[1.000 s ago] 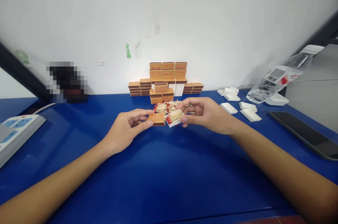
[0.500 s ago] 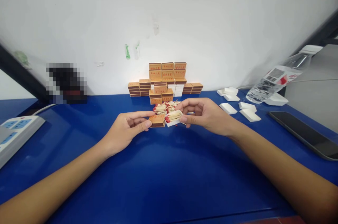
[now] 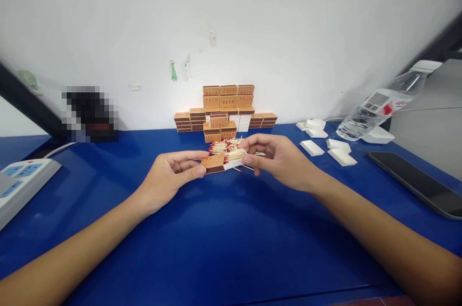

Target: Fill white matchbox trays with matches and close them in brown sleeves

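My left hand (image 3: 173, 173) pinches an orange matchbox sleeve (image 3: 213, 163) with a dark striking strip, thumb in front and fingers behind. Closed on the right end of a white matchbox tray (image 3: 234, 163) is my right hand (image 3: 276, 158). Red-tipped matches (image 3: 234, 155) lie in the tray. The tray's left end meets the sleeve's open right end and seems to be just inside it; how deep I cannot tell. Behind the hands a heap of loose matches (image 3: 220, 146) lies on the blue table (image 3: 224, 238), partly hidden by the box and fingers.
Stacked matchboxes (image 3: 228, 101) stand against the wall. At the right are several white trays (image 3: 341, 157), a tilted water bottle (image 3: 382, 99) and a black phone (image 3: 415, 183). A power strip (image 3: 27, 176) lies at the left, before a blurred dark object (image 3: 90, 113).
The tray has turned and moved left, in line with the sleeve and against its open end. Before, it sat at an angle beside the sleeve. Both hands keep their grip.
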`<state>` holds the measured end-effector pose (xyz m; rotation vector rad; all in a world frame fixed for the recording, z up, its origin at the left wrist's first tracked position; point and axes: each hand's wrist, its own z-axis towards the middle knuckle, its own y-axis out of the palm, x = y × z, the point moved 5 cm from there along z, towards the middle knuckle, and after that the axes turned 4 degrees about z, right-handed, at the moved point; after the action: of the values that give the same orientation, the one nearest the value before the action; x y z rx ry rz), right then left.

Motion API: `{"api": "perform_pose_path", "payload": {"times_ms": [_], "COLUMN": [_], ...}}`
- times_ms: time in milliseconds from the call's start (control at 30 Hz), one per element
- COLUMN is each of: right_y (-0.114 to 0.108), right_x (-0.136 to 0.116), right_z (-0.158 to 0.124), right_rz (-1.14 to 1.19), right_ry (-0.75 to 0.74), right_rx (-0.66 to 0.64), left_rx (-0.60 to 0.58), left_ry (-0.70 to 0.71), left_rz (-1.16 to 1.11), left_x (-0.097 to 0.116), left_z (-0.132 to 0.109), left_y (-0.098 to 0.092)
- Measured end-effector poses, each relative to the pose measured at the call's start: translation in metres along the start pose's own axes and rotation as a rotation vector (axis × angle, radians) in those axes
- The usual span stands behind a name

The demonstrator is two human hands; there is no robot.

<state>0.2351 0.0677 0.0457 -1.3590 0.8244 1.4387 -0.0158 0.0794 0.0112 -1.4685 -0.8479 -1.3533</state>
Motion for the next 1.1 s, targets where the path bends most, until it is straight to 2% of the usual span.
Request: {"api": "perform_pose_path", "payload": {"times_ms": [367, 867, 967, 1100], "right_y": [0.000, 0.003, 0.006, 0.013], "right_x": [-0.001, 0.004, 0.009, 0.008], "right_z": [-0.002, -0.004, -0.003, -0.005], "right_rz": [-0.022, -0.061, -0.045, -0.001], "right_ry": [0.006, -0.005, 0.003, -0.015], "right_rx": [0.003, 0.033, 0.007, 0.067], "left_rx": [0.059, 0.196, 0.219, 0.239], "left_ry": [0.062, 0.248, 0.255, 0.231], "left_rz": [-0.001, 0.287, 0.263, 0.182], "left_x": [0.009, 0.024, 0.024, 0.026], "left_z": [-0.003, -0.013, -0.014, -0.016], "left_y": [0.001, 0.003, 0.004, 0.005]}}
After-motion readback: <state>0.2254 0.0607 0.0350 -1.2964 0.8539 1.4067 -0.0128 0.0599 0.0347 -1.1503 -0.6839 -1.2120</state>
